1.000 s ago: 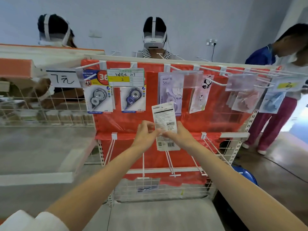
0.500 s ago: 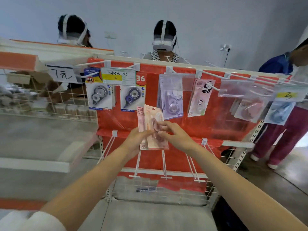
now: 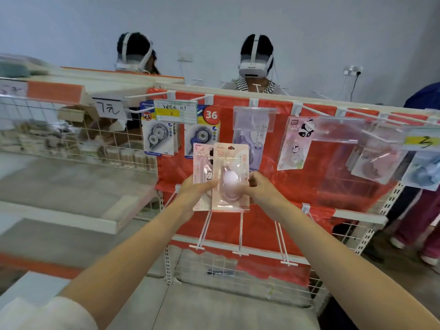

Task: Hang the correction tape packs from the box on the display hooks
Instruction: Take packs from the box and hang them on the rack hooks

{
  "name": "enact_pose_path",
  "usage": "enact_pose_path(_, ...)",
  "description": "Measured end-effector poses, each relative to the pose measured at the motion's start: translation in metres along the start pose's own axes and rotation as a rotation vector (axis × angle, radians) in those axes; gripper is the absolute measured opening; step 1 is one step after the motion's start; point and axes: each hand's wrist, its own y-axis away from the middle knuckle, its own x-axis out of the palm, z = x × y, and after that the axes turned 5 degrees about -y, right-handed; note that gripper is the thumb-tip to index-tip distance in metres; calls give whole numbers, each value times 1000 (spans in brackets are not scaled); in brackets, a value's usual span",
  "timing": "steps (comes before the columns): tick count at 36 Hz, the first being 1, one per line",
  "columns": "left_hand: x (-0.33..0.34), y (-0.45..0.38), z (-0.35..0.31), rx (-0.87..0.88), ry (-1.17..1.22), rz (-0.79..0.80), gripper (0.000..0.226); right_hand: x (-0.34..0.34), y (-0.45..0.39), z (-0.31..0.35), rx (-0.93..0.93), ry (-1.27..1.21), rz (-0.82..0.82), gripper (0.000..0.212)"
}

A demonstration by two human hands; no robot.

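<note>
Left hand (image 3: 195,190) and right hand (image 3: 259,189) grasp two pink packs (image 3: 229,177) between them, front one overlapping the panda one, fingers curled on the side edges. Hooks (image 3: 240,232) just below the hands; hanging packs (image 3: 295,144) above, probably untouched.

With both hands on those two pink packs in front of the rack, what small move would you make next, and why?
Probably separate the front pink pack from the panda pack behind it. Both hands, left hand and right hand, hold the overlapped pair short of the rack, on no hook. A matching panda pack already hangs upper right, which suggests where the back one goes.
</note>
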Motion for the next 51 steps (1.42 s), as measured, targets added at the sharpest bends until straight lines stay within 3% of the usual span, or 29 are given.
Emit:
enact_pose_path(9,2,9,-7,73,-67,-60,37,-22,8,3,-16,-83,-53,42)
enact_pose_path(23,50,17,-15,89,-112,13,22,-68,38,7,-23,-98,-175,47)
enact_pose_path(29,86,20,-14,125,-159,120,25,-103,57,3,-19,-40,-249,29)
enact_pose_path(33,111,21,-10,117,-151,166,24,-124,68,0,27,-48,-309,41)
enact_pose_path(40,157,27,-8,94,-168,251,27,-157,90,-4,32,-37,-377,36)
enact_pose_path(51,200,36,-10,140,-218,293,22,-200,104,-3,48,26,-446,60)
